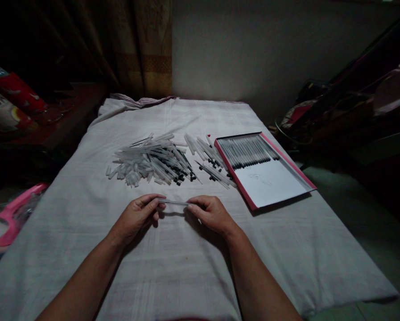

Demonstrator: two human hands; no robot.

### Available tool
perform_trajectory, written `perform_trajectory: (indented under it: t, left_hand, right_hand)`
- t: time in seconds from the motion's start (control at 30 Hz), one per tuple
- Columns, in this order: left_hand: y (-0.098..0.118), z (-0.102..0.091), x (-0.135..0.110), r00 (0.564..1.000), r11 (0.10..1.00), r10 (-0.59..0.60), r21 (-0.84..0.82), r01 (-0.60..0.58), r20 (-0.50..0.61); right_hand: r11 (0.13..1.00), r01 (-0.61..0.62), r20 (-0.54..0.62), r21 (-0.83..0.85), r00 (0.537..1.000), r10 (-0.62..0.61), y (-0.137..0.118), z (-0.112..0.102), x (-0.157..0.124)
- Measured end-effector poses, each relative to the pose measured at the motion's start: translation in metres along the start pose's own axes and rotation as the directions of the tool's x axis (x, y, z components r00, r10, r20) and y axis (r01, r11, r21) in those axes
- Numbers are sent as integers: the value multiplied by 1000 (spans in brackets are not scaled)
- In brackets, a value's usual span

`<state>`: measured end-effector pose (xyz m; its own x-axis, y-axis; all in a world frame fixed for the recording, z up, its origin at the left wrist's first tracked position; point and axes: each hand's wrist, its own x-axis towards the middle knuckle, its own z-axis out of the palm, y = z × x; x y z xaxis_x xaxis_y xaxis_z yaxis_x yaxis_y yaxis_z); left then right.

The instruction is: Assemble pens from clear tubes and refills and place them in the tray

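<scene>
Between my two hands a slim translucent pen [175,203] is held level, just above the white cloth. My left hand [142,211] pinches its left end between thumb and fingers. At the other end my right hand [209,211] grips it the same way; both tips are covered by my fingers. Beyond the hands lies a heap of clear pen parts [149,158], with small black pieces [179,179] along its right side. A smaller group of clear tubes and dark refills [216,171] lies right of it. Assembled-looking pens [245,150] lie in a row inside a shallow red-edged box [235,180].
The white cloth [173,276] covers the table up to the wall. At the left, a dark side table [76,109] bears a red package [22,91], and a pink-handled object [15,214] sits lower down. Dark clutter [307,107] stands beyond the right edge.
</scene>
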<state>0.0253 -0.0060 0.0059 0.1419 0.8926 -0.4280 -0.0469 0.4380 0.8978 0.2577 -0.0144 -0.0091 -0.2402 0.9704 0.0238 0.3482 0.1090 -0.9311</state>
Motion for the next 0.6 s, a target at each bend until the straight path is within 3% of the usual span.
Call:
perform_trajectory:
  t: [0.23,0.4,0.6]
  left_hand:
    - [1,4,-1,999,991,-42,-124,42,0]
    - [-5,10,-1,997,997,-33,-76,27,-73]
    - [-9,12,0,997,1000,6,-5,-7,-81]
  right_hand:
    - [997,64,-84,-34,994,-67,6,6,0]
    - [987,112,-21,-112,993,-115,4,1,-2]
    - [979,112,51,-168,993,-105,3,1,-1]
